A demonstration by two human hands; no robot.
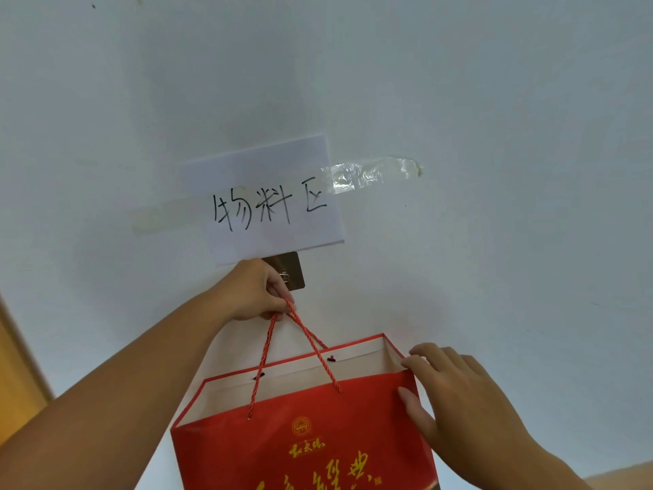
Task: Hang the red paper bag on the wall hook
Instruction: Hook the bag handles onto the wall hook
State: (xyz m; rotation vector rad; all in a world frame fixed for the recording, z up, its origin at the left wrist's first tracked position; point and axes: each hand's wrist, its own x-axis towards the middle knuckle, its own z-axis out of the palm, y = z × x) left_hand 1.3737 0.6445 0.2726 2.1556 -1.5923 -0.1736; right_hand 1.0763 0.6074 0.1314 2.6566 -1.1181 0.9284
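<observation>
A red paper bag (300,443) with gold print and a white lining hangs open below the middle of the wall. Its twisted red rope handles (279,334) run up into my left hand (254,291), which is shut on them right at the wall hook (288,272), a small metal hook on a brown adhesive plate. My fingers cover part of the plate, and I cannot tell whether the rope sits over the hook. My right hand (456,394) rests on the bag's upper right corner, thumb on the red front, fingers by the rim.
A white paper sign (268,203) with black handwritten characters is stuck to the white wall just above the hook, held by clear tape (374,173) on its right. A wooden door frame (17,376) shows at the lower left edge.
</observation>
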